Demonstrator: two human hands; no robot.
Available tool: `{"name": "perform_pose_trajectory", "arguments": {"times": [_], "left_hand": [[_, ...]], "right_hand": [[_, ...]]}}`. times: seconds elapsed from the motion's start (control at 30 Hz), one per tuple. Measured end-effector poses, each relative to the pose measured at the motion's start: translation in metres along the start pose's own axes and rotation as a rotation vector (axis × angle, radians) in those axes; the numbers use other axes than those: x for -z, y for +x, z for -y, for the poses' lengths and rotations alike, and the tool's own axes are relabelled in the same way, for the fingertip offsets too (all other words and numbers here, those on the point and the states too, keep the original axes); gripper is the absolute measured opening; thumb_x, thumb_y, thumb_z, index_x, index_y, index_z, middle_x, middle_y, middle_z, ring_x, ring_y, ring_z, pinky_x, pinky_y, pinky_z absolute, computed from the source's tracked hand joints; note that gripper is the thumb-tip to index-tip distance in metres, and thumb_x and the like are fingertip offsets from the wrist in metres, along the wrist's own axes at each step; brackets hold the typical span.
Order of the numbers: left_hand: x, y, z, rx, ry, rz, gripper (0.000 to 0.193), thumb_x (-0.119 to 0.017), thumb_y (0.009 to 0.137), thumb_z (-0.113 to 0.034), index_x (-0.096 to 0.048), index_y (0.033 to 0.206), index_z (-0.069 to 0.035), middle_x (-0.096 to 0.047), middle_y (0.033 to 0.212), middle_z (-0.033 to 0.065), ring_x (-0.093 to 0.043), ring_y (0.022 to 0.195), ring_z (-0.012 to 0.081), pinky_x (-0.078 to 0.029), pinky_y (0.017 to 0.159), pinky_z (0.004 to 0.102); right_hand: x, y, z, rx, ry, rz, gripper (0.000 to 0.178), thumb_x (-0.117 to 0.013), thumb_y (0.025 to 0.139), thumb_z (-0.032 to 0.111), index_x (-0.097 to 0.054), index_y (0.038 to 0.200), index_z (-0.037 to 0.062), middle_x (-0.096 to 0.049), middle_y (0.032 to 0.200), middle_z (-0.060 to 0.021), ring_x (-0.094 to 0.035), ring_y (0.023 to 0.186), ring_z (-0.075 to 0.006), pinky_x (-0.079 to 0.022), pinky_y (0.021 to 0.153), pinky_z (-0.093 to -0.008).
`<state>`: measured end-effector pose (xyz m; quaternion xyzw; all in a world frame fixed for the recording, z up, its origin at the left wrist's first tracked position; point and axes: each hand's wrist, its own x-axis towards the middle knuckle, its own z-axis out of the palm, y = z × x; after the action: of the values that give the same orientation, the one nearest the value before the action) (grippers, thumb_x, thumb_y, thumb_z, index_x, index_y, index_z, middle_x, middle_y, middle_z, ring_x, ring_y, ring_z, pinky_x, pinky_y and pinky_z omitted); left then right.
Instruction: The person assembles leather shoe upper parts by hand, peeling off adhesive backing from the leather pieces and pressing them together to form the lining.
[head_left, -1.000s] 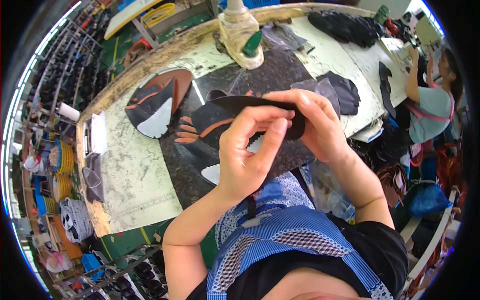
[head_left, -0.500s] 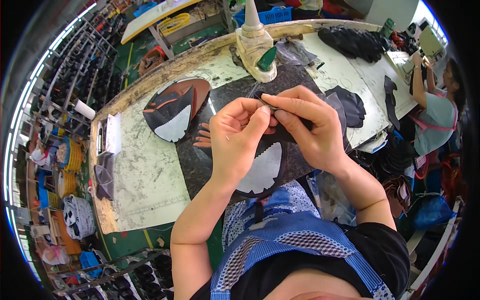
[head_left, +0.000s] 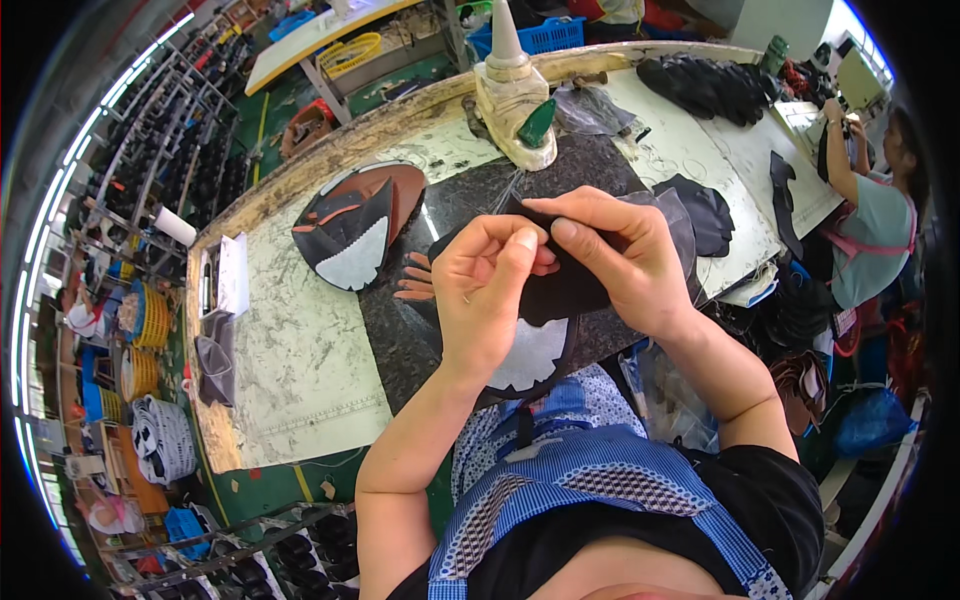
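Above a dark speckled slab (head_left: 400, 350), both my hands are closed in a pinch along the edge of a black shoe piece (head_left: 560, 292). My left hand (head_left: 487, 290) has its thumb and fingertips on that edge. Beside it, my right hand (head_left: 625, 260) pinches the same piece between thumb and fingers. The black piece hangs below the fingertips; the pinched spot is partly hidden by my fingers. Under it lies another shoe piece (head_left: 530, 358) with a pale, notch-edged patch and black border. Just beyond my hands stands a pale bottle (head_left: 515, 108) with a cone nozzle.
Black and brown shoe pieces (head_left: 355, 235) lie to the left on the worn table (head_left: 300, 370). A green object (head_left: 537, 122) rests against the bottle. Black pieces (head_left: 697, 213) and a black pile (head_left: 703, 87) are at the right. A co-worker (head_left: 875, 200) sits far right.
The black piece now shows below my fingers and covers part of the pale patch. My hands stay together in their pinch; the view has shifted slightly.
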<state>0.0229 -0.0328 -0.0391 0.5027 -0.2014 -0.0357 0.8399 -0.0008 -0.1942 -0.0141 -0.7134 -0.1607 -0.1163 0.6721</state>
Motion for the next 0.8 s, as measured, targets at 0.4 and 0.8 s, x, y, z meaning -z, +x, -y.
{"name": "perform_pose_trajectory", "arguments": {"times": [0.4, 0.8], "left_hand": [[0.009, 0.003, -0.028, 0.042, 0.057, -0.026, 0.015, -0.06, 0.099, -0.01, -0.065, 0.1, 0.005, -0.069, 0.087, 0.0054, -0.065, 0.079, 0.0089, -0.055, 0.077, 0.0247], [0.017, -0.015, -0.01, -0.186, 0.302, -0.057, 0.005, -0.06, 0.095, -0.002, -0.062, 0.097, 0.002, -0.064, 0.087, 0.0028, -0.063, 0.079, 0.007, -0.055, 0.075, 0.0239]], "right_hand": [[-0.021, 0.01, 0.017, 0.283, -0.349, 0.022, 0.028, -0.061, 0.091, -0.003, -0.069, 0.118, -0.0021, -0.064, 0.102, -0.013, -0.063, 0.087, -0.0216, -0.051, 0.077, -0.0311], [-0.011, 0.04, 0.002, -0.505, 0.248, 0.114, 0.024, -0.066, 0.092, 0.019, -0.073, 0.097, -0.0026, -0.07, 0.085, -0.0057, -0.06, 0.07, -0.0052, -0.048, 0.064, -0.0195]]}}
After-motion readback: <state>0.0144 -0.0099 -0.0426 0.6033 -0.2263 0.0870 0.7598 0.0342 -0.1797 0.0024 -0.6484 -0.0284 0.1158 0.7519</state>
